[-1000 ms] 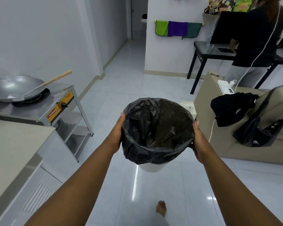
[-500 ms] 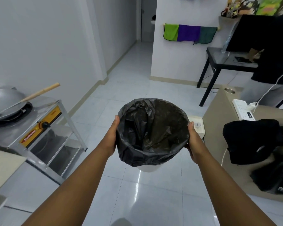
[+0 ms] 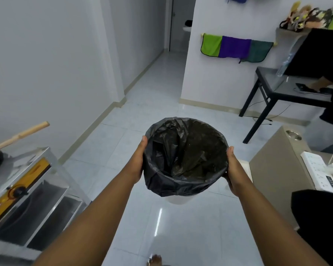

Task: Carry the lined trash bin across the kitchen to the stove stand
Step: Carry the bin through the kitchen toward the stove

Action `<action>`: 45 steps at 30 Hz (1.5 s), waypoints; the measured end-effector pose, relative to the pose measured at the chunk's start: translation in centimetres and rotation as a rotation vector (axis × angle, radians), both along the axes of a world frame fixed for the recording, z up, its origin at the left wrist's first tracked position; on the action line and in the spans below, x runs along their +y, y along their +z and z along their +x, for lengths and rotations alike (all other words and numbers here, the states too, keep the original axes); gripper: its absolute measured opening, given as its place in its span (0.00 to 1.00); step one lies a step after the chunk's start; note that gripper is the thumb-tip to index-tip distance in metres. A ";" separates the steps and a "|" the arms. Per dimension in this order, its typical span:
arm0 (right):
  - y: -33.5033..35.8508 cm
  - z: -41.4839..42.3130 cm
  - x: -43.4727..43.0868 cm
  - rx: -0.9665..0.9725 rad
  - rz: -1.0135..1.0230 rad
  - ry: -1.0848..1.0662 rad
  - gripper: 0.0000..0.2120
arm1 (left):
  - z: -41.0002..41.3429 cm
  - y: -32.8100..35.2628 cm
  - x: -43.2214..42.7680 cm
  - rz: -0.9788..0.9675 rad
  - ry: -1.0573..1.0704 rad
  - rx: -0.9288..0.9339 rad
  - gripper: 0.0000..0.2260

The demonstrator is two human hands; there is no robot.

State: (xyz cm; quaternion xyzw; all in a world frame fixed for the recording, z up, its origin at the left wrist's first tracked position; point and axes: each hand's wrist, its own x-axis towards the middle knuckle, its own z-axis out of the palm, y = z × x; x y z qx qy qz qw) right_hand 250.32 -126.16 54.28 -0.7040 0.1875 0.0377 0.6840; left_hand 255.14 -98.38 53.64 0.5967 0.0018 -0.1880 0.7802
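A white trash bin (image 3: 176, 200) lined with a black plastic bag (image 3: 185, 156) hangs in the air above the tiled floor, in the middle of the view. My left hand (image 3: 137, 160) presses on its left side and my right hand (image 3: 234, 169) on its right side, both over the bag's folded rim. The steel stove stand (image 3: 33, 191) with an orange control panel stands at the lower left, close to my left forearm. A wooden handle (image 3: 19, 135) sticks out above it.
A beige sofa arm (image 3: 273, 169) with a white power strip (image 3: 319, 171) and dark clothing lies to the right. A black table (image 3: 288, 93) stands at the back right with a person beside it. Coloured towels (image 3: 235, 48) hang on the wall. A corridor opens ahead.
I have walked forward with the bin held in both hands. The stove stand has slid further to the lower left and the wok has left the view. The sofa has shifted right.
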 end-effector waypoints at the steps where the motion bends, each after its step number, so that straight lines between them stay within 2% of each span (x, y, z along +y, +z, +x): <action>1: 0.3 2.0 0.1 0.000 0.002 0.003 0.34 | 2.1 0.1 0.0 0.004 0.002 0.002 0.36; 15: -0.6 28.3 0.6 -0.001 0.018 0.111 0.34 | 25.7 -0.4 1.0 0.022 0.112 0.017 0.38; 20: -1.2 38.6 0.7 -0.019 0.017 0.217 0.22 | 33.1 -1.6 0.9 0.029 0.229 0.018 0.38; 23: -0.8 45.4 0.9 -0.015 0.020 0.296 0.28 | 37.4 -1.2 1.3 0.022 0.318 0.023 0.35; 26: -0.4 52.4 2.2 -0.008 0.008 0.369 0.32 | 41.6 -1.2 2.3 0.013 0.431 0.015 0.37; 29: -0.7 58.0 4.3 0.026 -0.012 0.431 0.32 | 44.3 -1.6 3.4 0.031 0.491 0.024 0.37; 33: -1.6 63.5 8.5 0.051 -0.022 0.531 0.32 | 46.8 -2.5 6.5 0.009 0.588 0.019 0.32; 39: -4.1 71.4 17.3 0.075 -0.007 0.686 0.32 | 51.8 -4.6 13.2 -0.016 0.743 0.079 0.35; 45: -6.5 78.3 27.2 0.105 0.026 0.839 0.33 | 55.8 -6.0 21.1 -0.058 0.898 0.150 0.27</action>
